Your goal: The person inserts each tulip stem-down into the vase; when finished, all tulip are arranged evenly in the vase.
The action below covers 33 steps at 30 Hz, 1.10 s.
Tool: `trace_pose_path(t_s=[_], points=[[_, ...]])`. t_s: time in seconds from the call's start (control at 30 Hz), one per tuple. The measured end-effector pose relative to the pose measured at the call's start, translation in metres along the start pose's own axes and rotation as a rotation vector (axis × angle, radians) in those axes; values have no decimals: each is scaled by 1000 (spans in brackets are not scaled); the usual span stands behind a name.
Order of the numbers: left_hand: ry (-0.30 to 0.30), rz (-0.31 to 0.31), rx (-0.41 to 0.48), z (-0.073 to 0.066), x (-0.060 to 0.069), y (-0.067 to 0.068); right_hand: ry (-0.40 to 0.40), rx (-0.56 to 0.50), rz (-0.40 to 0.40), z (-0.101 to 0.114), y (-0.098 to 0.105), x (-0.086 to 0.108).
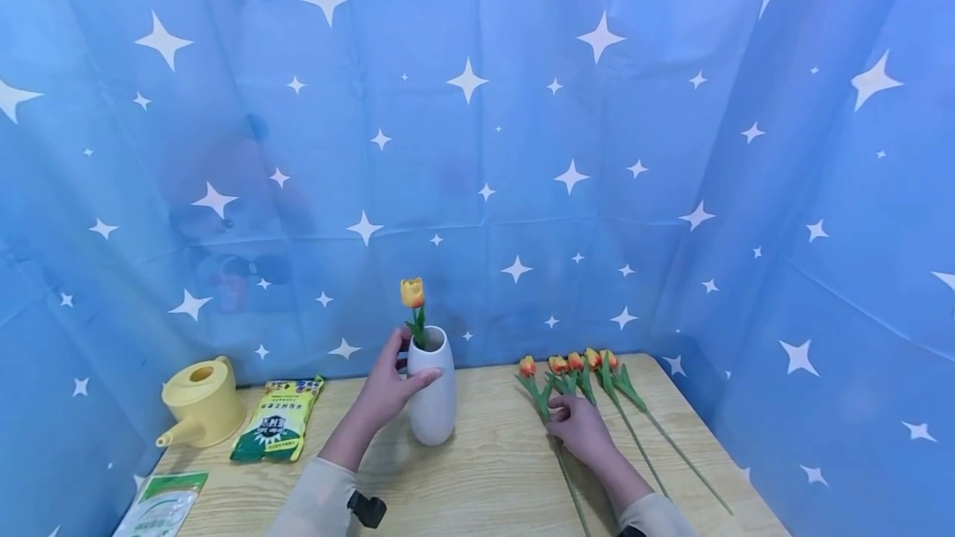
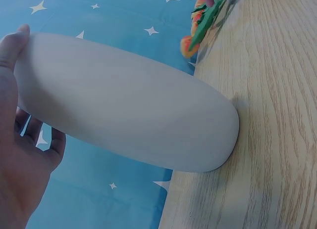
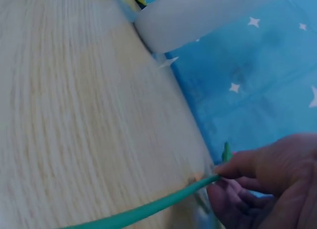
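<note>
One white vase (image 1: 433,404) has the left hand (image 1: 385,388) curled round its upper part. The right hand (image 1: 585,432), angled forward, pinches a tulip stem (image 3: 148,207).

Left hand (image 1: 390,385): vase (image 1: 433,408) between thumb and fingers, tulip (image 1: 413,292) standing in it. Left of those fingers — packet (image 1: 279,423), then watering can (image 1: 205,408), sachet (image 1: 164,508) lying before both. Right hand (image 1: 585,433): stem (image 1: 570,481) between fingertips — other tulips (image 1: 593,358) right of and beyond them, curtain (image 1: 477,147) behind.
</note>
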<state>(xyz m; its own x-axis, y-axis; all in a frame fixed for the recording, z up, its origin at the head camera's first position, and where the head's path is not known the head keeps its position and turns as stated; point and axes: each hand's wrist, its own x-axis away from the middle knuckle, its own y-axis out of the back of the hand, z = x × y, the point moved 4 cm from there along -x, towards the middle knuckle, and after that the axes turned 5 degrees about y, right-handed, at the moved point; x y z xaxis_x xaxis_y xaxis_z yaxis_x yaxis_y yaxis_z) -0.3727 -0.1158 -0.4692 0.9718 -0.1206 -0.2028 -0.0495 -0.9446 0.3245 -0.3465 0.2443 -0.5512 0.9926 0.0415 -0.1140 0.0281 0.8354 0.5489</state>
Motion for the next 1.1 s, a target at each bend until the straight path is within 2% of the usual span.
trace_pose_path(t_s=[0.27, 0.57, 0.87, 1.1], points=[[-7, -4, -2, 0, 1, 1, 16, -178, 25, 18, 1, -4], [-4, 2, -2, -2, 1, 0, 16, -278, 10, 31, 1, -4], [-9, -4, -5, 0, 0, 0, -37, -421, -36, 36, -1, -8], [-32, 1, 3, 2, -1, 0, -12, -546, -95, 41, -2, -12]])
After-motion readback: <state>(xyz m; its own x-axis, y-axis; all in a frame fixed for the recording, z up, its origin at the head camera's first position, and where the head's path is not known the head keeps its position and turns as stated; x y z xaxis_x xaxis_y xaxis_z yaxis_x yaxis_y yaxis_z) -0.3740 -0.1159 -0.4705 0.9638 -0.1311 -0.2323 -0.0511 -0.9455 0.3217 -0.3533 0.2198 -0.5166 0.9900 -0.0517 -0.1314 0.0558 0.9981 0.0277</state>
